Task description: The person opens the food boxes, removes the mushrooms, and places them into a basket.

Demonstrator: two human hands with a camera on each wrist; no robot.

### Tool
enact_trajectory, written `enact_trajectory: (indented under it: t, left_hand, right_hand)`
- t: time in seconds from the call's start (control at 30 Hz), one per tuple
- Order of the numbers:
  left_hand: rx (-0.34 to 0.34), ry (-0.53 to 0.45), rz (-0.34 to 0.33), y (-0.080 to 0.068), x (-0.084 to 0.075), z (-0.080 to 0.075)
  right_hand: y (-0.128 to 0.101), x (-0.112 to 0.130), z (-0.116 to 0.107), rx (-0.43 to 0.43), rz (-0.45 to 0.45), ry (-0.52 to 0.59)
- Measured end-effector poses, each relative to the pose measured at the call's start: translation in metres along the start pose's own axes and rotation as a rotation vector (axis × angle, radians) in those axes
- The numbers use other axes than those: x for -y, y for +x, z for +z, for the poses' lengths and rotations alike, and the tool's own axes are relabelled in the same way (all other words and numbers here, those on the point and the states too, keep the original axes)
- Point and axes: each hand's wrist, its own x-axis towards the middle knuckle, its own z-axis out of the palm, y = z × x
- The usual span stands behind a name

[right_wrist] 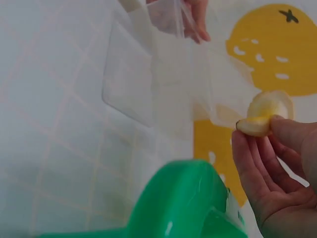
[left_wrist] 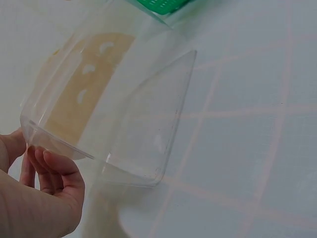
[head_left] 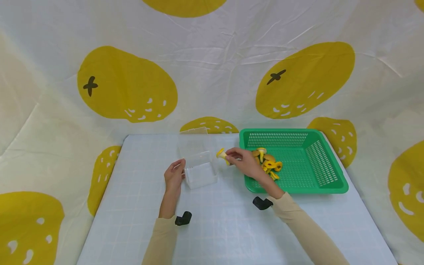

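A clear plastic box (head_left: 200, 176) with its hinged lid (head_left: 192, 144) raised stands on the table, left of centre. My left hand (head_left: 173, 176) grips the box's left edge between thumb and fingers; the left wrist view shows the same wall of the box (left_wrist: 119, 163). With thumb and fingertips my right hand (head_left: 244, 162) pinches a yellow-capped mushroom (head_left: 222, 154) with a pale stem, just right of the box and above the table. In the right wrist view the mushroom (right_wrist: 270, 110) shows its pale, rounded end. Several yellow and brown mushrooms (head_left: 269, 165) lie in the green basket.
The green slotted basket (head_left: 298, 190) stands at the table's right, partly under my right forearm. A pale checked cloth (head_left: 212, 228) covers the table. Behind it hangs a white curtain (head_left: 215, 84) printed with yellow fruit.
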Motion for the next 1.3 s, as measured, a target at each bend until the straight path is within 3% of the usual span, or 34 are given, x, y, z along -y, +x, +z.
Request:
enact_trajectory:
  t: [0.47,0.8,1.3]
  left_hand:
    - [0.006,0.031,0.008,0.002,-0.002,-0.001]
    - [-0.006,0.015,0.000,0.000,-0.002,0.000]
    - [-0.015,0.039,-0.010,0.002,0.000,0.001]
  right_hand:
    - [-0.013,-0.020,-0.054,-0.072,0.151,0.136]
    - [-0.027,-0.035,-0.087,-0.139,0.146,0.194]
    - [-0.059,-0.071,-0.133,-0.224,0.233,0.068]
